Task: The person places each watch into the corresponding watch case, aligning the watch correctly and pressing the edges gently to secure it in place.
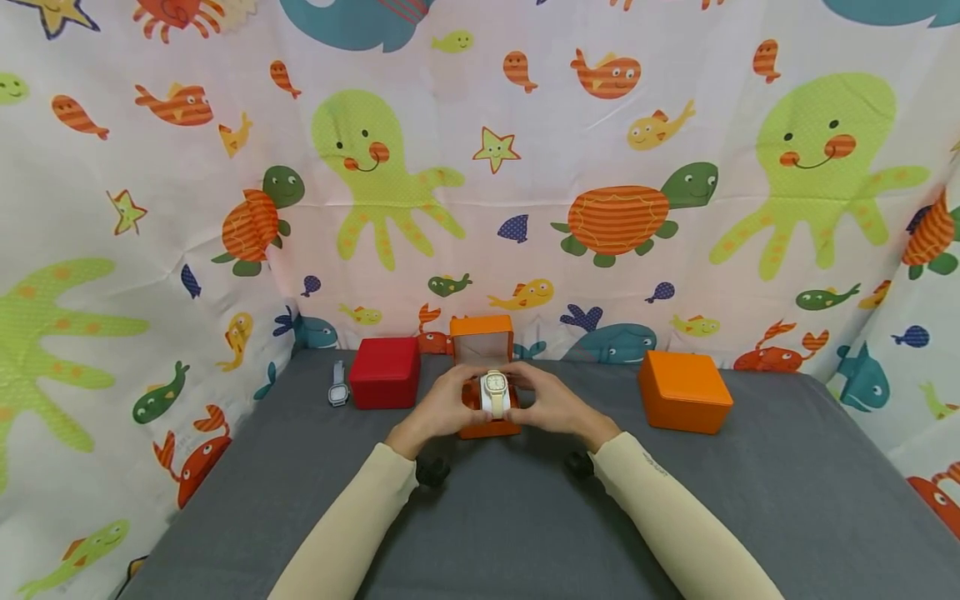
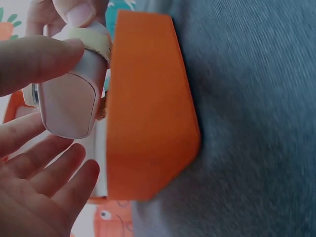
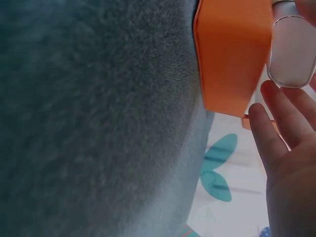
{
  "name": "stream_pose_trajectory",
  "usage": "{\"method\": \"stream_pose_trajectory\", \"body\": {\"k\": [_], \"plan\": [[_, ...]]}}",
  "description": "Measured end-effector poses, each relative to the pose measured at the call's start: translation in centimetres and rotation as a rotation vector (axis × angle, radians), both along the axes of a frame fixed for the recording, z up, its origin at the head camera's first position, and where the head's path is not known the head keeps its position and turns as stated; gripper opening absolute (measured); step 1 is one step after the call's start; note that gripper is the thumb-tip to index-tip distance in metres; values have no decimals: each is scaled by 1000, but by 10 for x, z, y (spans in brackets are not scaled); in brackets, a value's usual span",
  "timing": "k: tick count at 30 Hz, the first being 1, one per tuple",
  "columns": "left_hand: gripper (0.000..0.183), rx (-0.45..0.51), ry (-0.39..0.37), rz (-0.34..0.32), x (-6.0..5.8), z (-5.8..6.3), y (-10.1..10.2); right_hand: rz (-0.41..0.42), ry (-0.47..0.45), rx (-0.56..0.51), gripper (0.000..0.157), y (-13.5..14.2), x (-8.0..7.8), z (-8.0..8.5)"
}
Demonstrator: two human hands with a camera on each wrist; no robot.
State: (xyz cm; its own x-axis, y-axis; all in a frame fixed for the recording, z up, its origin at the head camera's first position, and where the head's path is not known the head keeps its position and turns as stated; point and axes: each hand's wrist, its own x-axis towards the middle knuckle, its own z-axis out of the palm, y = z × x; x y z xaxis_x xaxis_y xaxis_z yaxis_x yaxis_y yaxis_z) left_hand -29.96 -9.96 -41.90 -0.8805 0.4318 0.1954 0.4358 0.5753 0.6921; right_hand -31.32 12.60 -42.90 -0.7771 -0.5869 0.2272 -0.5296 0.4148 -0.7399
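A wristwatch (image 1: 496, 383) with a pale cream strap is wrapped round a whitish cushion (image 2: 69, 106). My left hand (image 1: 448, 404) and right hand (image 1: 553, 404) grip the cushioned watch from its two sides. In the left wrist view, the left thumb (image 2: 44, 61) presses by the strap while the fingers spread below the cushion's end. Seen from the right wrist, the fingertips (image 3: 271, 91) are right at the cushion's other end. The watch is close over an orange watch box (image 1: 489, 431), whose lid (image 1: 482, 327) stands raised behind it; the hands hide much of the box.
Left of the hands is a closed red box (image 1: 386, 373), with a grey-blue watch (image 1: 338, 385) beside it. Another orange box (image 1: 684, 392), closed, sits to the right. A dark grey cloth (image 1: 510, 533) covers the table, and a sea-animal curtain (image 1: 465, 200) hangs behind.
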Motion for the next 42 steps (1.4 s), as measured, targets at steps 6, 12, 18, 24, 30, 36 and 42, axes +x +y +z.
{"method": "stream_pose_trajectory", "body": {"k": [6,12,18,24,30,36,42], "plan": [[66,-19,-23,40,-6,-6,-7,3,-1,35,63,-9,-10,-4],[68,-66,-31,55,-10,-10,-8,-21,21,107,64,-12,-14,-5],[68,-107,-40,70,-13,-14,-8,-46,21,179,65,-15,-17,-7],[66,-121,-58,80,-14,-14,-7,-87,-9,226,63,-17,-19,-8],[65,-122,-74,86,-12,-12,-5,-53,-47,248,64,-13,-21,-1],[65,-108,-73,83,-4,-10,-8,-78,-60,147,59,-3,-20,20],[67,-23,-79,144,10,-7,-12,-238,2,5,50,4,-27,40]]}}
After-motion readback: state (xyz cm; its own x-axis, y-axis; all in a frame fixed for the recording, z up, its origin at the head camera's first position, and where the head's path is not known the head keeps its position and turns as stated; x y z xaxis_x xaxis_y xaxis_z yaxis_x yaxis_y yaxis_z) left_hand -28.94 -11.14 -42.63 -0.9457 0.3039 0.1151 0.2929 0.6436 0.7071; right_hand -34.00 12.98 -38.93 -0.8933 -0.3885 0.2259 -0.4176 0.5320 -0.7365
